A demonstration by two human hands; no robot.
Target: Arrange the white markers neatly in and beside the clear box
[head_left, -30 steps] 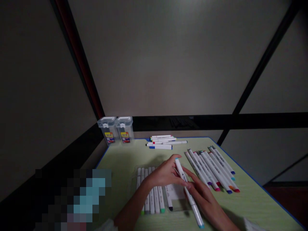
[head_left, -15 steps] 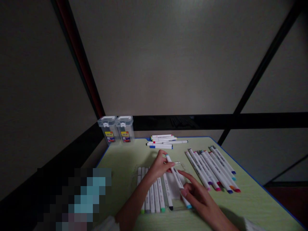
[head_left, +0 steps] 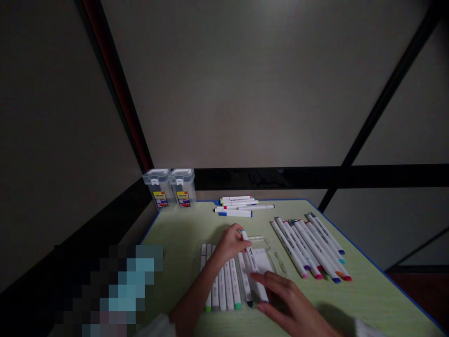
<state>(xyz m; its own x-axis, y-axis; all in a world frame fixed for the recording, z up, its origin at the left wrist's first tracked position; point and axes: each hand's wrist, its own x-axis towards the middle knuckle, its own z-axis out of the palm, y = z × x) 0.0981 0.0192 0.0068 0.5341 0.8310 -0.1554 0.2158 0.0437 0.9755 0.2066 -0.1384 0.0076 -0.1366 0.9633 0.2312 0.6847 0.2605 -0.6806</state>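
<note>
Between the thumb and fingers of my left hand (head_left: 232,243), the upper end of a white marker (head_left: 255,271) is pinched. The marker slants over a clear plastic case (head_left: 280,267), beside a black-ended marker (head_left: 245,278) lying in it. My right hand (head_left: 289,299) is at the marker's lower end, its fingers and thumb spread apart. Its fingertips touch the barrel, while the thumb sits by the end cap. Left of these, a row of white markers (head_left: 224,288) lies side by side in the case, partly hidden by my left hand and forearm.
To the right, several larger-looking markers (head_left: 308,248) with coloured ends lie fanned on the pale green table (head_left: 168,238). A smaller pile of markers (head_left: 235,210) lies at the back. Two clear lidded boxes (head_left: 171,189) stand at the back left corner, near the wall.
The marker has moved left and down, from in front of the case to beside the black-ended one. My left hand kept its pinch; my right hand's grip loosened, its fingers spreading at the lower end.
</note>
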